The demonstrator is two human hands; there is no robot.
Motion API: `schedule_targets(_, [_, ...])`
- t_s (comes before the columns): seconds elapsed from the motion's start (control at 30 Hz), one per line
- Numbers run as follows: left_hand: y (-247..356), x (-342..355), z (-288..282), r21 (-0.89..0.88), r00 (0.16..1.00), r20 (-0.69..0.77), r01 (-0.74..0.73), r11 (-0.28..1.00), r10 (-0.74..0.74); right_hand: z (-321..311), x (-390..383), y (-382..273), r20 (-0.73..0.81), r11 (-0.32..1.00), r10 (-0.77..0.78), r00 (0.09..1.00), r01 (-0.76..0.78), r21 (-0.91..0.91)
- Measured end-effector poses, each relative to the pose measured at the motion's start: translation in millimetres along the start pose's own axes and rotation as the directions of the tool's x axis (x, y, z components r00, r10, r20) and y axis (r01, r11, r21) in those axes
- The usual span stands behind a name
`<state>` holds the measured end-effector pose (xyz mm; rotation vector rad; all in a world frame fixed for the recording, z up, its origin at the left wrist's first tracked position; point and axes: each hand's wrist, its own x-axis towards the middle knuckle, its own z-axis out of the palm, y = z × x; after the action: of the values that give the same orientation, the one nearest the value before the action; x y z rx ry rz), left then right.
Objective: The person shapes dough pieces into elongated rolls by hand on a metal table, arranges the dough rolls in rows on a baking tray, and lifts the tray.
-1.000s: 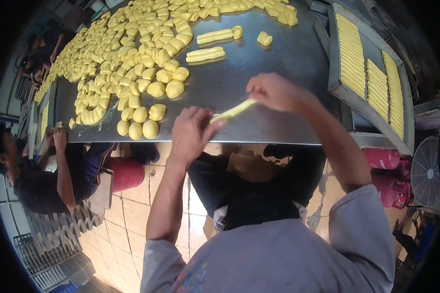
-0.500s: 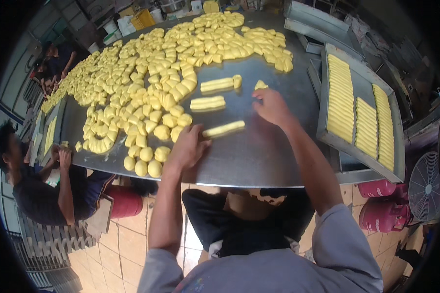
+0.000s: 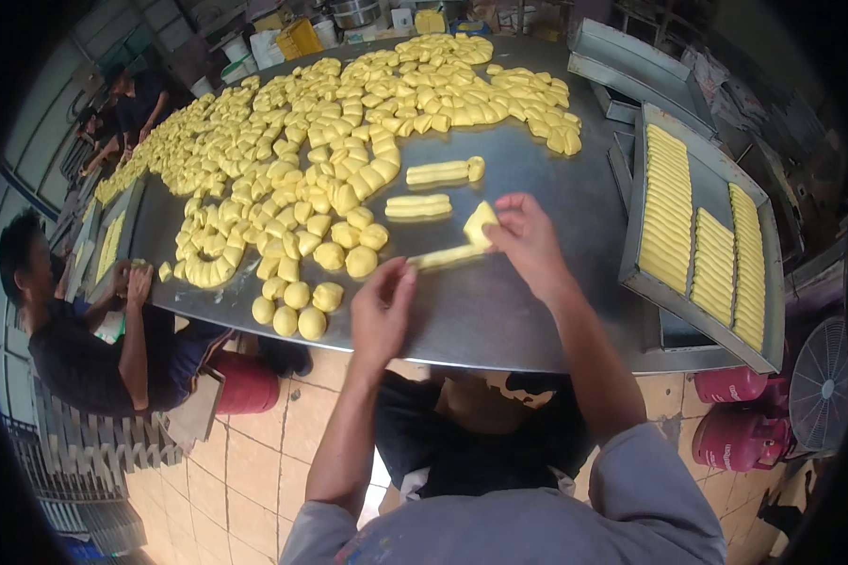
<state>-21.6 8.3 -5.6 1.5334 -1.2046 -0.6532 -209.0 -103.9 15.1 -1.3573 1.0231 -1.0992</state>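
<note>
My right hand (image 3: 528,240) pinches a flat piece of yellow dough (image 3: 481,222) between thumb and fingers, lifted just above the metal table (image 3: 499,330). Under that piece lies a thin dough strip (image 3: 448,256), its right end beside my right fingertips. At the strip's left end is my left hand (image 3: 382,311), loosely curled with a gap between thumb and fingers. Nothing shows in it, and whether it touches the strip is unclear. Farther back rest a short dough roll (image 3: 417,206) and a longer roll (image 3: 435,173) with a small lump (image 3: 476,169) at its right end.
A large spread of cut dough pieces (image 3: 349,113) covers the table's far and left parts. Round dough balls (image 3: 297,296) sit left of my left hand. On the right, a metal tray (image 3: 634,279) holds dough rolls in three columns. A co-worker (image 3: 85,330) sits at the left.
My right hand has drawn back nearer with the dough piece, from beyond the strip to its right end. My left hand is still by the strip's left end; the view has shifted slightly.
</note>
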Motion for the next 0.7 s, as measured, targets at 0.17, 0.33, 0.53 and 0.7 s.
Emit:
schedule_targets(0.17, [31.8, -23.6, 45.5, -0.378, 0.985, 0.141, 0.143, 0.915, -0.095, 15.3, -54.8, -3.2, -0.04, 0.946, -0.32, 0.947, 0.317, -0.062])
schedule_targets(0.33, [52.7, -21.0, 46.9, -0.8, 0.897, 0.345, 0.435, 0.414, -0.276, -3.0, -69.9, -11.4, 0.053, 0.903, -0.409, 0.911, 0.412, -0.118])
schedule_targets(0.53, [53.9, -33.3, 51.7, -0.656, 0.921, 0.364, 0.358, 0.664, -0.136, -12.8, -78.0, -17.1, 0.124, 0.971, 0.045, 0.991, -0.072, 0.228])
schedule_targets(0.7, [57.8, -35.8, 47.3, -0.553, 0.959, 0.264, 0.235, 0.799, -0.099, -18.8, -85.0, -45.1, 0.231, 0.968, 0.067, 0.971, -0.119, 0.221])
